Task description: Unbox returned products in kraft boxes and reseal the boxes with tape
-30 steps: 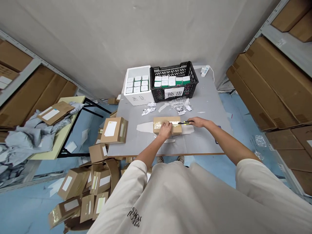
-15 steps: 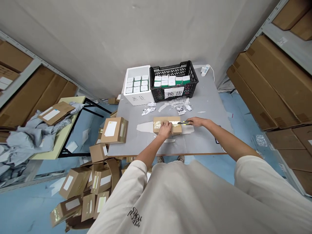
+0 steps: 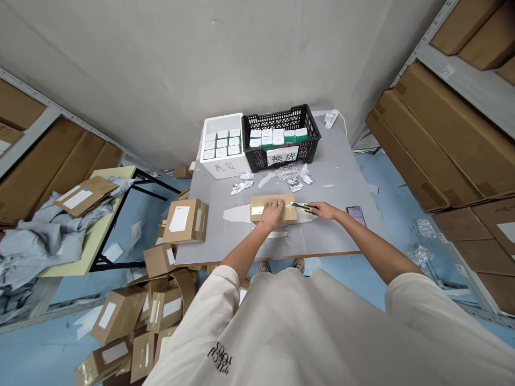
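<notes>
"Knife (image 3: pixel 302 206) has tipped since half a second ago: it lay pretty much level, now it slants with the handle end lower. Phone (image 3: pixel 357 215) shows way more too, the right arm (image 3: pixel 370 242) was covering most of it."

"Nice, what are the hands doing?"

"Right hand (image 3: pixel 324 210) has its fingers wrapped round the knife handle, blade at the right end of the small cardboard box (image 3: pixel 257 203). Left hand (image 3: pixel 272 213) is draped over the top of it, can't tell if it's really gripping."

"And where's that box sitting?"

"Front middle of the grey table (image 3: pixel 341 177), pale sheet (image 3: pixel 237 214) sticking out both sides. Black crate (image 3: pixel 257 160) is behind it."
</notes>
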`<state>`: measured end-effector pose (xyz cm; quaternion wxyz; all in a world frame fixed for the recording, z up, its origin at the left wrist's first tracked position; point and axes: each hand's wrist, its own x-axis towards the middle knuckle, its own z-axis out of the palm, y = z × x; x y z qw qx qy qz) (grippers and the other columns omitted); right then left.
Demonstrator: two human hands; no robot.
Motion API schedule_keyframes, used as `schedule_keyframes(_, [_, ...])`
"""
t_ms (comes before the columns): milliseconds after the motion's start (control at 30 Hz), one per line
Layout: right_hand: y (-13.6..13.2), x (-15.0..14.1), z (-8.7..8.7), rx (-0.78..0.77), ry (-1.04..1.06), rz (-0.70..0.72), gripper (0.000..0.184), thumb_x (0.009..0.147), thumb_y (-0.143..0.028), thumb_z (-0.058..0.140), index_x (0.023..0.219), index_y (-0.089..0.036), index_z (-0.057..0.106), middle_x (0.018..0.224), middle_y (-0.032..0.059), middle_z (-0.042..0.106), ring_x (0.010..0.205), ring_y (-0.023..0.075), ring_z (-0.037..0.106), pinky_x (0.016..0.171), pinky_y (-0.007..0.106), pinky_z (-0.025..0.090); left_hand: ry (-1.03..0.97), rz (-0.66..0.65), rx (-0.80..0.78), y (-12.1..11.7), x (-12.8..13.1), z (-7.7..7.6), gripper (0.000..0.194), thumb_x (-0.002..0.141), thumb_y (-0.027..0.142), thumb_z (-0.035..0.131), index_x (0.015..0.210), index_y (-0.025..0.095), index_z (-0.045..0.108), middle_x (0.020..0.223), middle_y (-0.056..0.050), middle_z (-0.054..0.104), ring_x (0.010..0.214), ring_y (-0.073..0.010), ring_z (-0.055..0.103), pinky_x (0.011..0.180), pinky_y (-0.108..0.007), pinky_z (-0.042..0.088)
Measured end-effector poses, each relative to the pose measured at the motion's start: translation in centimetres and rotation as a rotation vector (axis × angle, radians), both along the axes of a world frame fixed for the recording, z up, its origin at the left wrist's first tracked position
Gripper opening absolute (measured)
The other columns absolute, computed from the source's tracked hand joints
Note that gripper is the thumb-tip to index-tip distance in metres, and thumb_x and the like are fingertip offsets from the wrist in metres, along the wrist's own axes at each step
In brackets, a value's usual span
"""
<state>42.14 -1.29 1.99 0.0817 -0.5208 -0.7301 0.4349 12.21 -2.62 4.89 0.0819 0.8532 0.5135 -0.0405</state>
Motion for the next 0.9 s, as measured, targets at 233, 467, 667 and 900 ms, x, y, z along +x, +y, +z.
schedule_keyframes(233, [-0.4,0.2,0.4,0.053,-0.012,-0.053,0.035,0.094,-0.038,0.046,0.106,-0.019,0.072,0.087,0.0045,0.073,0.076,0.0191,0.061,0.072,0.028,0.045,-0.039,-0.043,-0.028,0.1,2.8,-0.2,0.07,0.079,0.05,0.079,0.134,0.018,0.049,0.133,-0.016,0.056,0.126,-0.0344,0.053,0.107,-0.043,0.038])
schedule_keyframes(467, [0.1,2.1,0.9,0.107,-0.118,-0.055,0.04,0.097,-0.033,0.044,0.122,-0.018,0.071,0.1,0.0074,0.077,0.087,0.0218,0.066,0.079,0.028,0.048,0.043,-0.022,-0.042,0.7,4.1,-1.1,0.068,0.079,0.038,0.08,0.137,0.017,0.049,0.135,-0.018,0.058,0.122,-0.0344,0.058,0.118,-0.05,0.025])
schedule_keyframes(667, [1.7,1.5,1.0,0.153,-0.22,0.06,0.039,0.099,-0.032,0.045,0.128,-0.025,0.07,0.116,0.0061,0.077,0.097,0.0232,0.067,0.081,0.029,0.049,0.042,-0.022,-0.026,0.9,4.4,-2.2,0.068,0.076,0.036,0.083,0.133,0.014,0.053,0.133,-0.02,0.056,0.127,-0.0346,0.054,0.118,-0.048,0.027])
schedule_keyframes(900, [4.2,-0.4,2.8,0.294,-0.498,0.252,0.041,0.102,-0.033,0.039,0.13,-0.028,0.069,0.12,0.0122,0.072,0.111,0.0309,0.06,0.092,0.04,0.04,0.014,-0.052,0.007,0.5,3.9,-2.6,0.073,0.074,0.04,0.086,0.132,0.012,0.053,0.134,-0.021,0.054,0.133,-0.0346,0.05,0.12,-0.047,0.026])
